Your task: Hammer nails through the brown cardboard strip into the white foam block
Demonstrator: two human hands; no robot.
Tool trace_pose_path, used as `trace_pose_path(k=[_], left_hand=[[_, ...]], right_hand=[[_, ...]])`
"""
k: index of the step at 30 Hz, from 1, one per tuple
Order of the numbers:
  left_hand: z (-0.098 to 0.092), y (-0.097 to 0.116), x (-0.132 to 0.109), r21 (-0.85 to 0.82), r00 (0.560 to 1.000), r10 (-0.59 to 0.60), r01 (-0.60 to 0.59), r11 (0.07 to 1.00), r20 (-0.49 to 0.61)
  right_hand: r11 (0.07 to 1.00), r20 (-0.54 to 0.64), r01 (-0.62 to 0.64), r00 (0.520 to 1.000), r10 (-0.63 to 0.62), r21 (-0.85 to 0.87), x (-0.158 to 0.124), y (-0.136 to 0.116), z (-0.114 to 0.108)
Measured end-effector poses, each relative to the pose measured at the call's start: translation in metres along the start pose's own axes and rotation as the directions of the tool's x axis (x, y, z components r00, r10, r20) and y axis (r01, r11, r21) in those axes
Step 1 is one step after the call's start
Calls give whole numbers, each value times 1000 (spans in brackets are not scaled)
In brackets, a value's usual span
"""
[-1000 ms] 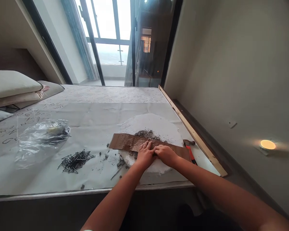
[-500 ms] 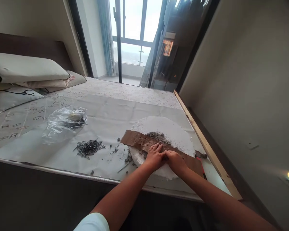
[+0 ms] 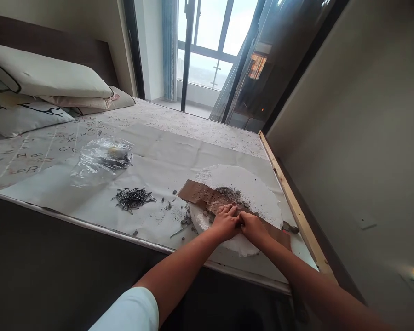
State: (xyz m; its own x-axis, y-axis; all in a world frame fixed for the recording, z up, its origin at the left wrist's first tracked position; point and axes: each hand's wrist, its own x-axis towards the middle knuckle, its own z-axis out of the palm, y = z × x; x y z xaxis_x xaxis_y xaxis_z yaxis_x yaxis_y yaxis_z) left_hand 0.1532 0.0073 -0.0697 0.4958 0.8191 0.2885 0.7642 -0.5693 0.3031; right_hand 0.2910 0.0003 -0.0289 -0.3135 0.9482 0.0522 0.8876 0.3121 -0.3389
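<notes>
A brown strip [image 3: 196,192], which looks like cardboard, lies across a round white foam slab [image 3: 257,184]. My left hand [image 3: 225,223] rests on the strip with its fingers stretched out over it. Close against it, at the strip's near edge, my right hand [image 3: 253,226] is closed, its fingertips curled out of sight; what they hold cannot be made out. Grey crumbled rubble [image 3: 232,194] is heaped along the strip's far side. Under the strip's right end a hammer [image 3: 290,227] shows only in part. A single nail [image 3: 178,231] lies left of the slab.
A pile of nails [image 3: 134,199] and a clear plastic bag [image 3: 103,161] with dark contents lie on the sheet [image 3: 165,147] covering the mattress. A wooden rail [image 3: 293,197] runs along the right side. Folded bedding [image 3: 55,76] is at the back left.
The camera view has tilted and shifted slightly. My hands stay together on the strip in nearly the same place; less of the hammer's red handle shows now.
</notes>
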Motion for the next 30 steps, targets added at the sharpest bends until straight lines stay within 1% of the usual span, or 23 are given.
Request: trace_pose_path(k=[7, 13, 17, 21, 23, 25, 27, 28, 30], left_hand=[[-3, 3, 0, -11, 1000, -14, 13, 1000, -9], [-10, 2, 5, -61, 998, -30, 34, 998, 64], [-13, 0, 8, -56, 995, -38, 43, 997, 87], [-17, 1, 9, -71, 994, -51, 58, 996, 98], [-22, 4, 10, -103, 994, -63, 72, 992, 87], [-30, 8, 11, -163, 998, -53, 60, 985, 41], [-37, 14, 14, -249, 1000, -17, 12, 968, -16], [-41, 17, 15, -292, 1000, -6, -1, 956, -22], [-45, 21, 17, -360, 999, -32, 37, 932, 20]], right_hand=[[998, 46, 53, 998, -52, -21, 5, 0, -5], [997, 69, 76, 995, -74, -22, 10, -1, -23], [996, 51, 83, 995, -82, -24, 11, -4, -39], [995, 6, 99, 995, -99, -11, 14, -6, -68], [990, 4, 134, 991, -134, 36, 16, -8, -81], [983, 17, 158, 987, -161, 92, 18, -12, -87], [980, 29, 148, 988, -153, 133, 18, -17, -87], [979, 33, 135, 989, -142, 150, 18, -19, -85], [979, 37, 109, 992, -117, 173, 18, -21, -81]])
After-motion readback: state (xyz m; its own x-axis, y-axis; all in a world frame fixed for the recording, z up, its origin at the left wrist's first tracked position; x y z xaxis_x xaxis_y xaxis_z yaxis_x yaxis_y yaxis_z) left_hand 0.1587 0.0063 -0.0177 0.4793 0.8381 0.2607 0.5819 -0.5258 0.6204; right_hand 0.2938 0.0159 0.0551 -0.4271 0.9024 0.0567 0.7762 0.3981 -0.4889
